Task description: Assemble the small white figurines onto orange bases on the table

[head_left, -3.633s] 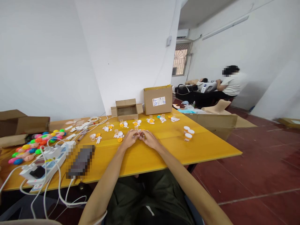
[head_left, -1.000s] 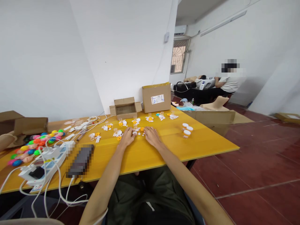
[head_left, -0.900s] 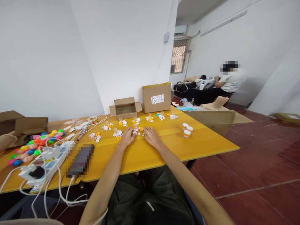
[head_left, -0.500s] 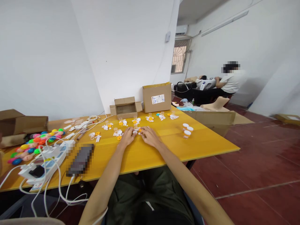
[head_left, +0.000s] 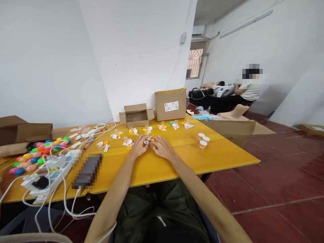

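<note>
Head view: now has the right hand [head_left: 162, 147] drawn in close beside the left hand [head_left: 139, 146], apparently putting both within reach of a pale disc [head_left: 146, 142] and orange ring [head_left: 152, 139] on the bench [head_left: 187, 162]. Bends left fingers at the disc, right fingers by the ring; too small to tell any pinch. Well right: white-lidded cups [head_left: 203, 144].
</note>
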The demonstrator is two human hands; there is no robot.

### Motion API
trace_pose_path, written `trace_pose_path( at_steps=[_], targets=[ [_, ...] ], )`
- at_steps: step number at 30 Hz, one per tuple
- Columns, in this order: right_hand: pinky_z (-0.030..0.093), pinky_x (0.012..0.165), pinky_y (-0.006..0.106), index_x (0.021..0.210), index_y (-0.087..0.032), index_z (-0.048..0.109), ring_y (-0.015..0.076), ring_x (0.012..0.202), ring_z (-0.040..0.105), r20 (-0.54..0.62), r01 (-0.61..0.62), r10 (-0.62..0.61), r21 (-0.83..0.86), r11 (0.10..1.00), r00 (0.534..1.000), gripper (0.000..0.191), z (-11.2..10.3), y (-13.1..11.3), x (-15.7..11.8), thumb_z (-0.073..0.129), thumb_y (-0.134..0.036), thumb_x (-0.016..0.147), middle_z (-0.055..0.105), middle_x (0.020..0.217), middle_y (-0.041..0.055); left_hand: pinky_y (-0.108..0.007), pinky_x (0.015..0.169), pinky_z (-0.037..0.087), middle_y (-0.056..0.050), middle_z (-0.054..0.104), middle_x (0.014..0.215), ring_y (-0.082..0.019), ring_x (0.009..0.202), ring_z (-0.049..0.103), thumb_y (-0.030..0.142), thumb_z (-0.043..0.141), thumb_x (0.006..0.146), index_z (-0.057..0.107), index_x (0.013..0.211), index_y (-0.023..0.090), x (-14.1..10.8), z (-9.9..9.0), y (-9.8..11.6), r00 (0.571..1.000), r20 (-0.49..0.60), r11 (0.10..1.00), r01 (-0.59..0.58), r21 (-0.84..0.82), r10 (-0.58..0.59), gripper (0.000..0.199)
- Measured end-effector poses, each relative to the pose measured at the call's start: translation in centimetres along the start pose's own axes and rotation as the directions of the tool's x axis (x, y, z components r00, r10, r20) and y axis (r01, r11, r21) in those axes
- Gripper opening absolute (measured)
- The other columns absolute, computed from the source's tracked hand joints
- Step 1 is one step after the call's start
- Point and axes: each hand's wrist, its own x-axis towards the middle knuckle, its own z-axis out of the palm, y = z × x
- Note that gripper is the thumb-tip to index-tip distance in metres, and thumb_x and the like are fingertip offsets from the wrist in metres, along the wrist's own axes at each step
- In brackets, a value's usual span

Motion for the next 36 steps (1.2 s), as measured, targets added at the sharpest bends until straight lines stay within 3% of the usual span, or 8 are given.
trace_pose_path(
  at_steps=[6, 11, 15, 22, 30, 36],
  targets=[
    [0.045, 0.094, 0.038, 0.120, -0.030, 0.069, 0.0249, 0.117, 0.051, 0.086, -0.032, 0.037, -0.065, 0.997, 0.996, 0.040, -0.5, -0.3, -0.1, 0.055, -0.009, 0.088, 0.058, 0.134, 0.0081, -0.042, 0.112, 0.042, -0.006, 0.054, 0.139, -0.026, 0.132, 0.050, 0.020, 0.063, 0.081, 0.062, 0.111, 0.026, -0.1, 0.0, 0.2, 0.999, 0.035, 0.998, -0.042, 0.047, 0.041, 0.030],
    [0.045, 0.094, 0.038, 0.117, -0.027, 0.071, 0.0250, 0.119, 0.051, 0.124, -0.058, 0.076, -0.144, 0.988, 0.989, 0.037, -0.9, -0.5, 0.0, 0.051, -0.010, 0.090, 0.058, 0.135, 0.0093, -0.045, 0.110, 0.045, -0.006, 0.054, 0.137, -0.028, 0.129, 0.051, 0.021, 0.063, 0.081, 0.062, 0.110, 0.027, -0.1, 0.0, 0.1, 0.999, 0.015, 0.992, -0.032, 0.124, 0.030, 0.029],
    [0.045, 0.094, 0.038, 0.110, -0.025, 0.072, 0.0249, 0.119, 0.051, 0.114, -0.076, 0.095, -0.163, 0.984, 0.989, 0.034, -0.8, -0.5, 0.1, 0.049, -0.009, 0.090, 0.059, 0.134, 0.0097, -0.045, 0.107, 0.047, -0.007, 0.055, 0.131, -0.028, 0.125, 0.052, 0.022, 0.063, 0.081, 0.065, 0.103, 0.026, -0.1, 0.0, 0.0, 1.000, 0.019, 0.987, -0.013, 0.158, 0.010, 0.022],
    [0.043, 0.095, 0.038, 0.127, -0.030, 0.065, 0.0244, 0.120, 0.049, 0.124, -0.065, 0.086, -0.162, 0.985, 0.989, 0.047, -0.6, -0.6, 0.0, 0.051, -0.007, 0.088, 0.055, 0.139, 0.0082, -0.047, 0.107, 0.046, -0.007, 0.053, 0.133, -0.030, 0.126, 0.050, 0.024, 0.064, 0.082, 0.067, 0.105, 0.027, -0.2, -0.1, 0.3, 0.999, 0.054, 0.985, -0.011, 0.171, 0.002, 0.023],
    [0.045, 0.094, 0.038, 0.116, -0.025, 0.069, 0.0249, 0.119, 0.050, 0.096, -0.112, 0.132, -0.185, 0.976, 0.987, 0.038, -0.8, -0.5, 0.1, 0.049, -0.007, 0.089, 0.056, 0.136, 0.0107, -0.046, 0.105, 0.046, -0.007, 0.054, 0.131, -0.028, 0.118, 0.054, 0.027, 0.065, 0.083, 0.069, 0.104, 0.027, -0.1, 0.0, 0.0, 0.998, 0.058, 0.987, 0.017, 0.161, -0.026, 0.021],
    [0.045, 0.095, 0.038, 0.120, -0.027, 0.067, 0.0240, 0.119, 0.051, 0.113, -0.102, 0.123, -0.178, 0.979, 0.986, 0.043, -1.0, -0.9, 0.1, 0.049, -0.005, 0.089, 0.055, 0.138, 0.0097, -0.046, 0.104, 0.047, -0.006, 0.053, 0.131, -0.027, 0.118, 0.054, 0.026, 0.064, 0.083, 0.069, 0.105, 0.027, -0.2, -0.1, 0.3, 0.997, 0.077, 0.988, 0.016, 0.151, -0.028, 0.022]
  ],
)
